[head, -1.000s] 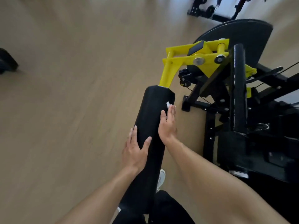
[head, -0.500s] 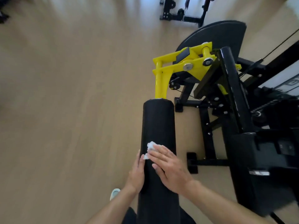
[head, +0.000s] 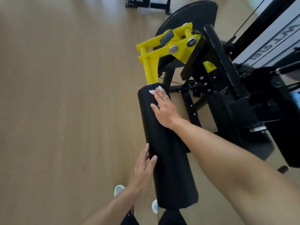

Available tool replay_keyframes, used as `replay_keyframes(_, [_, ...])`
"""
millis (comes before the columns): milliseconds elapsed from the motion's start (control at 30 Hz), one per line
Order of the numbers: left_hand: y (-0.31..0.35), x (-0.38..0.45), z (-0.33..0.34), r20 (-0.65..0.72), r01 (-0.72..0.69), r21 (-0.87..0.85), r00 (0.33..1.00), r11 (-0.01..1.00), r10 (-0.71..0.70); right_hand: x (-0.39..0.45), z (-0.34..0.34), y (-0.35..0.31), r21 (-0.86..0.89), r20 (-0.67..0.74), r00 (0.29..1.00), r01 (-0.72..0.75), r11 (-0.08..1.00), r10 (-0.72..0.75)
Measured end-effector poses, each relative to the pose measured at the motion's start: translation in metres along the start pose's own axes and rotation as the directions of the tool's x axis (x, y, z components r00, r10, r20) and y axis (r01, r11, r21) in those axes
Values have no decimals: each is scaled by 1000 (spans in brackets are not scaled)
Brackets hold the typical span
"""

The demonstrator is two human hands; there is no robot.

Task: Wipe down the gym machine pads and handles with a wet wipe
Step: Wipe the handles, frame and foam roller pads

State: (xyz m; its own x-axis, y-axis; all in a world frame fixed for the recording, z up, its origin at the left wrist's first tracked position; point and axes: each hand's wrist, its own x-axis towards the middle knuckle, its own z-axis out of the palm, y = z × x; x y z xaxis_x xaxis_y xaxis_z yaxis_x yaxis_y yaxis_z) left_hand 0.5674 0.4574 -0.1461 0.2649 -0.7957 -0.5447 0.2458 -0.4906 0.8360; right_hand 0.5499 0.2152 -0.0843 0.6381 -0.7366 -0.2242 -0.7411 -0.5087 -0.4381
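A long black roller pad (head: 168, 161) runs from the bottom centre up to a yellow arm (head: 151, 69) of the gym machine. My right hand (head: 164, 109) lies flat on the pad's far end with straight fingers, pressing a white wet wipe (head: 155, 90) against it; only the wipe's crumpled edge shows beyond my fingertips. My left hand (head: 143, 169) rests against the pad's left side lower down, fingers extended, thumb on top.
The machine's black frame (head: 215, 65), a round black plate (head: 191, 15) and the weight stack housing (head: 253, 111) fill the right side. Wooden floor (head: 65, 111) stretches to the left. Another machine's base (head: 146, 4) stands at the top. My shoes (head: 119, 190) show below the pad.
My right hand has slid the wipe from the pad's middle up to its far end near the yellow arm. My left hand stays low on the pad's left side.
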Motion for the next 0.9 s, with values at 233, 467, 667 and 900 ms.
replay_keyframes(233, [-14,-39,18,-83,2,76,997,997,4,-186,27,44,-92,45,941,338,937,-336])
replay_keyframes(467, [-8,-71,63,-208,-48,178,974,983,85,-333,67,50,-44,44,962,270,962,-268])
replay_keyframes(667, [14,-48,78,-203,-45,397,970,917,136,-313,76,29,280,16,973,-227,933,232])
replay_keyframes(900, [16,-45,77,-275,-17,233,958,972,82,-251,55,55,428,78,991,-129,895,106])
